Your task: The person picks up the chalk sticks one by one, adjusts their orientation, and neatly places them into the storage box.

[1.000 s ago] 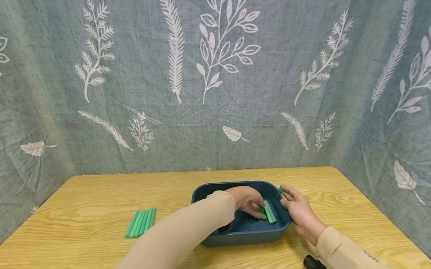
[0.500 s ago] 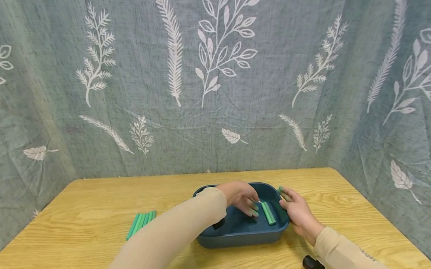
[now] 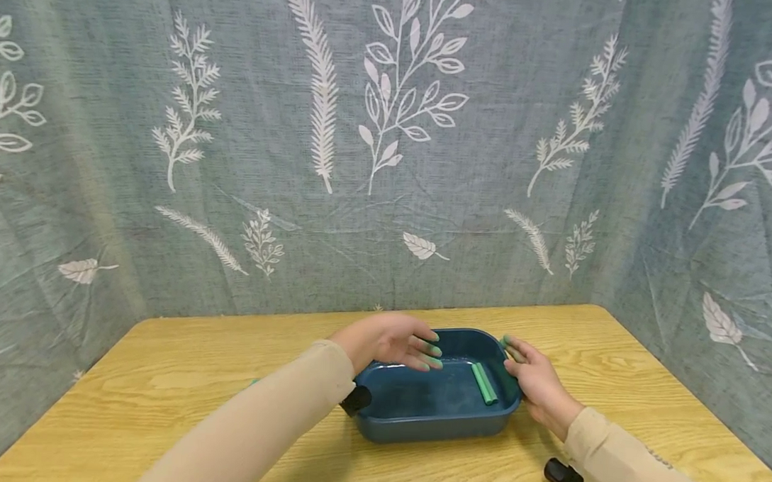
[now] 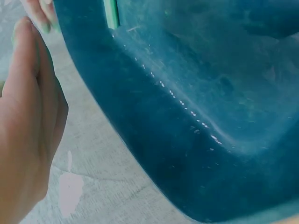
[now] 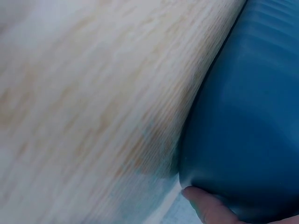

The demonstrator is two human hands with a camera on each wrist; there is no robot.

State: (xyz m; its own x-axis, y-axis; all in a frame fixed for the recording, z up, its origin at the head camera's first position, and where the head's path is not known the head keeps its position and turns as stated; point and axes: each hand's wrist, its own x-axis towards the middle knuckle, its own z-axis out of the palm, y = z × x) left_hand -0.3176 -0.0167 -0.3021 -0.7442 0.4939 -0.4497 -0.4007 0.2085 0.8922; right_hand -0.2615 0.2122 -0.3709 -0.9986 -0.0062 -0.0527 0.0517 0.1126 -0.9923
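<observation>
A dark blue rectangular bin (image 3: 428,398) stands on the table. Two green sticks (image 3: 485,384) lie side by side on its floor near the right end; part of them also shows in the left wrist view (image 4: 111,14). My left hand (image 3: 398,341), fingers extended and holding nothing, is over the bin's back left part. Against the bin's right end rests my right hand (image 3: 539,381), its fingers loosely straight along the outside. In the right wrist view a fingertip (image 5: 208,205) touches the bin's outer wall (image 5: 247,112).
A sliver of green (image 3: 253,382) shows past my left sleeve (image 3: 258,421), which hides the rest of the stick row there. Wood-grain table (image 3: 643,385) surrounds the bin. A leaf-patterned curtain (image 3: 334,253) hangs along the back and sides. Black wrist devices (image 3: 563,476) sit at both cuffs.
My left hand has let go of the green sticks, lifted and moved left away from them. My left sleeve now covers the stick row on the table. My right hand stays at the bin's end.
</observation>
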